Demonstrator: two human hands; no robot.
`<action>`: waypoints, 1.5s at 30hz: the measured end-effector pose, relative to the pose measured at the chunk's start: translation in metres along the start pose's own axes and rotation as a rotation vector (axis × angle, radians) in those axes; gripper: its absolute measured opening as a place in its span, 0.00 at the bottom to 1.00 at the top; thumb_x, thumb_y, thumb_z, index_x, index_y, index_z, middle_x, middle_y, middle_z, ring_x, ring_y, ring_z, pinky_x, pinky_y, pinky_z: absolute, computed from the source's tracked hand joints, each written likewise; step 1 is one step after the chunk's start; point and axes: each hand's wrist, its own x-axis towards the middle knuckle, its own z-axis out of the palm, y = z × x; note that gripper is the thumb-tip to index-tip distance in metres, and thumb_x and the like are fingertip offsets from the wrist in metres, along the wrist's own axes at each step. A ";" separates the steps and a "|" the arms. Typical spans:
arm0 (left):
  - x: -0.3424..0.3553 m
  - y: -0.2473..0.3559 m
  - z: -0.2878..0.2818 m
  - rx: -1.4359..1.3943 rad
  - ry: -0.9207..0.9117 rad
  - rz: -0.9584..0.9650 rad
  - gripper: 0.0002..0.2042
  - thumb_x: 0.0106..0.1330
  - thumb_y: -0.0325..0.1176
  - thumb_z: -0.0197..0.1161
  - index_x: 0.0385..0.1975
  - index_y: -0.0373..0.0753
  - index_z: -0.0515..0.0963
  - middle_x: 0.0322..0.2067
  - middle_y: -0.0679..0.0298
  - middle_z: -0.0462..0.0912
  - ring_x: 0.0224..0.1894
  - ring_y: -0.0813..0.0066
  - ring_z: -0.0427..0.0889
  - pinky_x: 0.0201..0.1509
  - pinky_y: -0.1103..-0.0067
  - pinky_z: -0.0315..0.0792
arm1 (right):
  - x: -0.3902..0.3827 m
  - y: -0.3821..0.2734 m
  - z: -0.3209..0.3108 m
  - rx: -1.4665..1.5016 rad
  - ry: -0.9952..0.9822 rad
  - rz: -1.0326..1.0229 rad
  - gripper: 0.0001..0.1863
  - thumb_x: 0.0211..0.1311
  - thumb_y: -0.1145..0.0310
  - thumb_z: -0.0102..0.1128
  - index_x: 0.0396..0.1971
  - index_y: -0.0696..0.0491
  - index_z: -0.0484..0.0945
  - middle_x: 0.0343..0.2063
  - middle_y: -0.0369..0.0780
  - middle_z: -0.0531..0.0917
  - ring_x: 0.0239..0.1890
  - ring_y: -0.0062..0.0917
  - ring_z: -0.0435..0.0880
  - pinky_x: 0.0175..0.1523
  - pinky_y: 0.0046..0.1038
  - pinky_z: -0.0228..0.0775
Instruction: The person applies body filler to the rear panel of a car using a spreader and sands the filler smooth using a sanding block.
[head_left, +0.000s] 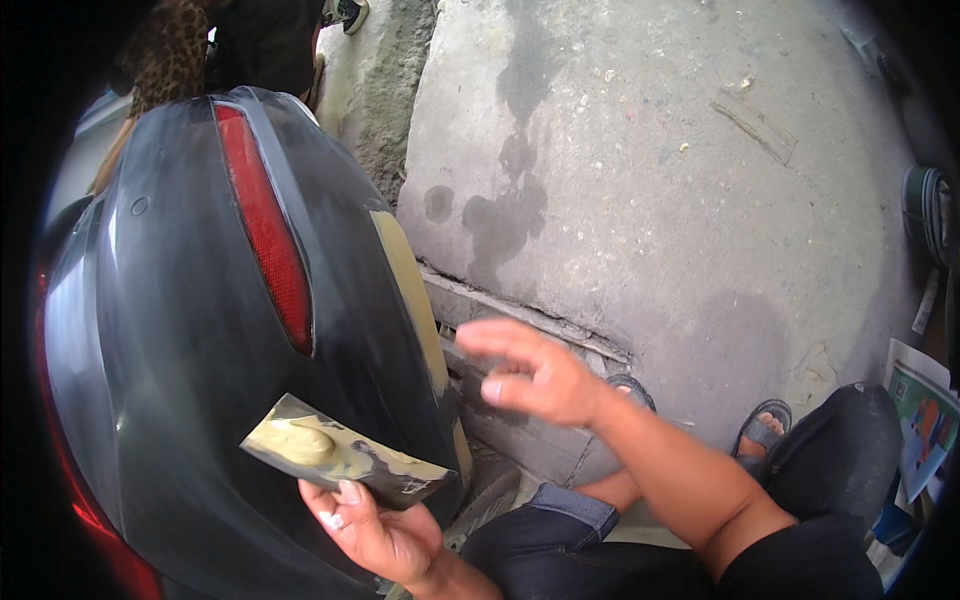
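My left hand (385, 535) is closed on the lower edge of a dark, flat putty board (410, 482), with the thumb on top and a pale smear on one finger. A thick mound of yellowish putty (298, 442) sits at the board's left end, and a thinner layer spreads along it. My right hand (525, 370) hovers to the right of a dark car bumper (210, 330), its fingers stretched out and slightly blurred, apparently holding nothing. A band of yellowish filler (410, 290) covers the bumper's right edge. A long red reflector (265, 225) is set into the bumper.
Grey concrete (680, 180) with damp stains lies to the right, with a cracked ledge (530, 310) beside the bumper. Another person in dark clothing (265, 45) stands beyond the car. Coiled hose-like material (928, 215) and printed paper (920, 420) are at the right rim.
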 end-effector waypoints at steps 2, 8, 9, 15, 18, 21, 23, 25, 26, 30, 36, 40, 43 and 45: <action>0.002 -0.007 -0.007 -0.074 -0.114 -0.098 0.21 0.69 0.23 0.47 0.62 0.31 0.59 0.55 0.53 0.72 0.56 0.67 0.74 0.62 0.71 0.66 | 0.011 -0.006 -0.009 0.257 0.042 -0.023 0.24 0.62 0.67 0.56 0.57 0.58 0.69 0.53 0.41 0.74 0.53 0.23 0.73 0.56 0.31 0.68; -0.003 -0.017 -0.008 -0.082 -0.186 -0.464 0.19 0.60 0.25 0.61 0.51 0.26 0.69 0.46 0.51 0.78 0.48 0.66 0.78 0.58 0.73 0.69 | 0.027 -0.044 -0.001 0.566 0.009 0.097 0.14 0.65 0.74 0.47 0.49 0.58 0.74 0.42 0.35 0.79 0.41 0.17 0.78 0.49 0.23 0.71; -0.003 -0.019 -0.013 -0.096 -0.237 -0.491 0.21 0.59 0.26 0.61 0.52 0.26 0.68 0.49 0.49 0.77 0.50 0.64 0.78 0.59 0.72 0.69 | 0.028 -0.046 0.005 0.490 0.002 0.067 0.13 0.66 0.73 0.47 0.48 0.58 0.74 0.42 0.35 0.79 0.42 0.16 0.77 0.49 0.23 0.71; -0.001 -0.018 -0.022 -0.155 -0.243 -0.431 0.22 0.60 0.27 0.61 0.53 0.24 0.67 0.48 0.51 0.78 0.49 0.62 0.79 0.58 0.71 0.70 | 0.070 -0.028 -0.011 0.737 -0.270 -0.058 0.19 0.67 0.67 0.48 0.55 0.59 0.70 0.50 0.41 0.78 0.51 0.23 0.75 0.56 0.25 0.65; -0.005 -0.014 -0.025 -0.141 -0.204 -0.325 0.24 0.60 0.27 0.61 0.56 0.25 0.65 0.48 0.51 0.77 0.49 0.63 0.79 0.58 0.71 0.70 | 0.140 -0.017 -0.028 0.080 0.159 -0.040 0.25 0.64 0.67 0.50 0.60 0.59 0.64 0.57 0.45 0.72 0.61 0.30 0.68 0.64 0.31 0.59; -0.011 -0.013 -0.038 -0.198 -0.174 -0.277 0.26 0.60 0.25 0.59 0.59 0.26 0.64 0.50 0.51 0.76 0.42 0.70 0.79 0.52 0.77 0.72 | 0.180 -0.019 -0.017 -0.234 0.180 -0.071 0.32 0.58 0.71 0.49 0.64 0.61 0.59 0.64 0.49 0.64 0.68 0.34 0.60 0.69 0.30 0.52; -0.014 -0.015 -0.039 -0.172 -0.016 -0.186 0.26 0.59 0.25 0.59 0.59 0.26 0.63 0.50 0.52 0.75 0.35 0.72 0.79 0.41 0.80 0.74 | 0.188 -0.016 -0.008 -0.327 0.156 -0.084 0.35 0.55 0.73 0.48 0.66 0.60 0.57 0.66 0.50 0.62 0.69 0.36 0.58 0.70 0.30 0.50; -0.013 -0.013 -0.047 -0.179 -0.077 -0.175 0.27 0.59 0.25 0.59 0.59 0.26 0.63 0.51 0.51 0.75 0.30 0.73 0.78 0.32 0.82 0.73 | 0.192 -0.004 -0.008 -0.381 0.155 -0.097 0.37 0.52 0.72 0.46 0.67 0.58 0.55 0.65 0.51 0.63 0.68 0.39 0.60 0.71 0.30 0.50; -0.013 -0.013 -0.052 -0.183 -0.111 -0.171 0.27 0.59 0.26 0.59 0.60 0.26 0.62 0.52 0.51 0.74 0.27 0.73 0.77 0.28 0.83 0.72 | 0.189 0.002 -0.010 -0.360 0.152 -0.075 0.37 0.53 0.73 0.46 0.67 0.59 0.55 0.65 0.51 0.62 0.69 0.38 0.60 0.71 0.30 0.50; -0.014 -0.008 -0.062 -0.142 -0.084 -0.066 0.29 0.59 0.27 0.59 0.61 0.26 0.61 0.51 0.50 0.74 0.21 0.75 0.74 0.20 0.85 0.69 | 0.161 0.018 -0.001 -0.230 0.145 0.000 0.37 0.53 0.75 0.44 0.67 0.63 0.53 0.66 0.52 0.61 0.70 0.35 0.58 0.71 0.28 0.49; -0.010 -0.002 -0.060 -0.136 -0.165 0.016 0.25 0.65 0.29 0.57 0.61 0.30 0.61 0.50 0.54 0.74 0.24 0.80 0.74 0.27 0.86 0.73 | 0.132 0.038 0.007 0.050 0.164 0.070 0.36 0.54 0.84 0.39 0.68 0.65 0.47 0.69 0.52 0.53 0.73 0.33 0.49 0.71 0.26 0.44; -0.012 0.002 -0.055 -0.127 -0.152 0.056 0.25 0.66 0.30 0.56 0.62 0.31 0.60 0.55 0.56 0.69 0.26 0.82 0.72 0.33 0.90 0.71 | 0.093 0.072 0.031 0.222 0.190 0.099 0.37 0.53 0.86 0.37 0.68 0.65 0.44 0.70 0.52 0.50 0.73 0.34 0.47 0.74 0.31 0.39; -0.011 0.003 -0.055 -0.120 -0.181 0.082 0.25 0.66 0.30 0.57 0.61 0.31 0.61 0.54 0.55 0.69 0.25 0.82 0.71 0.31 0.90 0.71 | 0.059 0.095 0.052 0.206 0.209 0.174 0.38 0.52 0.87 0.36 0.68 0.64 0.44 0.70 0.51 0.51 0.73 0.34 0.46 0.74 0.33 0.38; -0.012 0.005 -0.060 -0.133 -0.161 0.082 0.25 0.66 0.31 0.58 0.61 0.31 0.62 0.56 0.55 0.69 0.25 0.83 0.70 0.28 0.91 0.68 | 0.041 0.112 0.063 0.235 0.202 0.212 0.39 0.52 0.87 0.36 0.69 0.63 0.43 0.70 0.51 0.50 0.73 0.34 0.46 0.74 0.33 0.38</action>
